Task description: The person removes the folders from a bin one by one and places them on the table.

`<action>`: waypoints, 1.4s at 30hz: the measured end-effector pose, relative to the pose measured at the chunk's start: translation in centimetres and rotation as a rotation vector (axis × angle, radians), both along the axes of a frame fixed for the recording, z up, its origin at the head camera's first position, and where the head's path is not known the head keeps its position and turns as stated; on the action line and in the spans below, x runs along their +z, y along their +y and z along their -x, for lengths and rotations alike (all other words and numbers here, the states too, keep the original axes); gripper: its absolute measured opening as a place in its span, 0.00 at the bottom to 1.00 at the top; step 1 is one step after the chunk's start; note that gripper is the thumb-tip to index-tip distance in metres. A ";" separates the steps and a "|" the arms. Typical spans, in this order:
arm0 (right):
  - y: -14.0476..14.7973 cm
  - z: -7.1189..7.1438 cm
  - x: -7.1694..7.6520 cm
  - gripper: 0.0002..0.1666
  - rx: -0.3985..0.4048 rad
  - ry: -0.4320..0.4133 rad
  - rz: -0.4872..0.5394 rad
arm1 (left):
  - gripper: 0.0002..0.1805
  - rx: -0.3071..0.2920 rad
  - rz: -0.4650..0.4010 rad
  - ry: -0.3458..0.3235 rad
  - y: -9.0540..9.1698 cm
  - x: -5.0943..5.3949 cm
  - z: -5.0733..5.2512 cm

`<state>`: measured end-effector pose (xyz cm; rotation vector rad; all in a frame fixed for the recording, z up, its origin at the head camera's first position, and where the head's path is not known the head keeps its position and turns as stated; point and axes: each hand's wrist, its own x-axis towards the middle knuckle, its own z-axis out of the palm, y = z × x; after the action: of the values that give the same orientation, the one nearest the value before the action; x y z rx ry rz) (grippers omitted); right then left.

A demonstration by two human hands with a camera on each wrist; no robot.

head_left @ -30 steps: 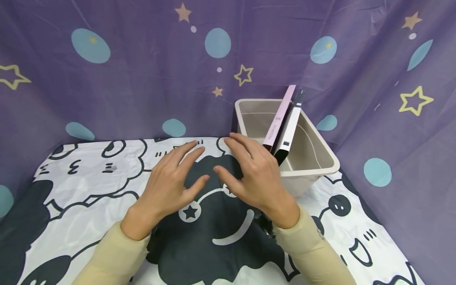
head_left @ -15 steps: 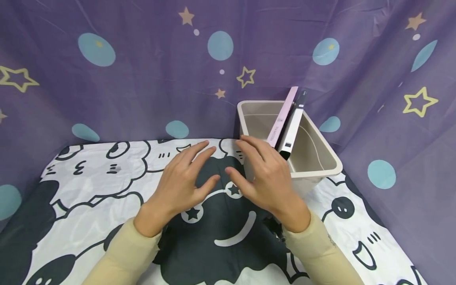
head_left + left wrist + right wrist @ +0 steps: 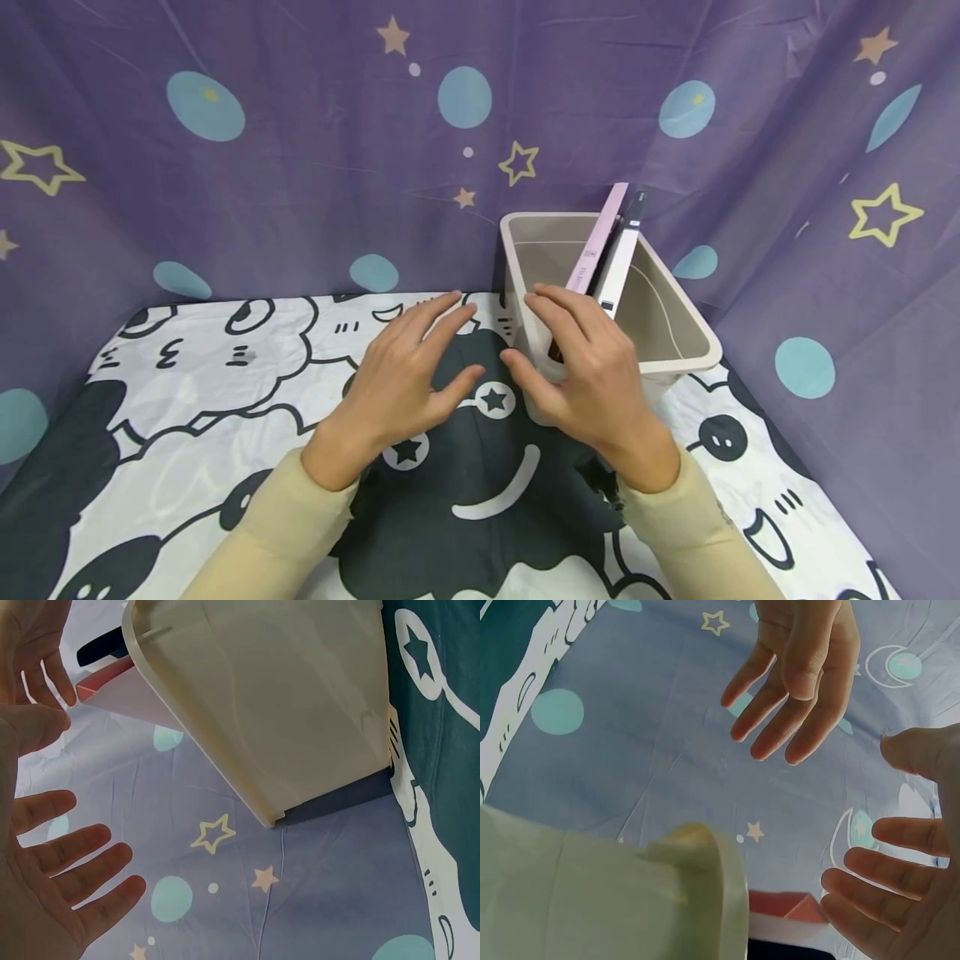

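Note:
In the head view my left hand (image 3: 401,379) hovers above the printed cloth with its fingers spread and nothing in it. My right hand (image 3: 592,375) is raised at the near left side of the beige bin (image 3: 678,365), fingers extended and holding nothing. Inside the bin lean a pink box (image 3: 597,242) and a white and black box (image 3: 619,265), side by side; the right hand hides their lower ends. The left wrist view shows the bin wall (image 3: 277,690) beside the left hand (image 3: 64,877). The right hand (image 3: 900,877) appears with spread fingers in the right wrist view.
A purple curtain (image 3: 315,167) with stars and dots hangs behind and to the right. The black and white cloth (image 3: 202,367) with cartoon faces covers the surface. The bin stands at the back right, close to the curtain.
Both hands have moved right in the head view, the right one now overlapping the bin's near left edge and the boxes' lower ends. The camera view has shifted slightly.

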<state>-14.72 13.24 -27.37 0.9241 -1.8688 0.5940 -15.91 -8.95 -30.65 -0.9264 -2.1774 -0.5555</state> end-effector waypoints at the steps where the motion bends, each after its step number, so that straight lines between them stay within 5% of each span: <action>1: 0.1 0.0 0.0 0.28 -0.001 0.000 0.000 | 0.33 0.001 0.005 -0.001 0.1 0.0 0.0; 42: 6.8 1.2 -1.0 0.35 -0.139 -0.037 0.050 | 0.33 -0.052 0.012 -0.041 3.1 -0.5 1.1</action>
<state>-15.89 20.01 -28.34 0.7484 -1.9249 0.5731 -17.05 -5.82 -31.14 -0.9885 -2.2003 -0.5913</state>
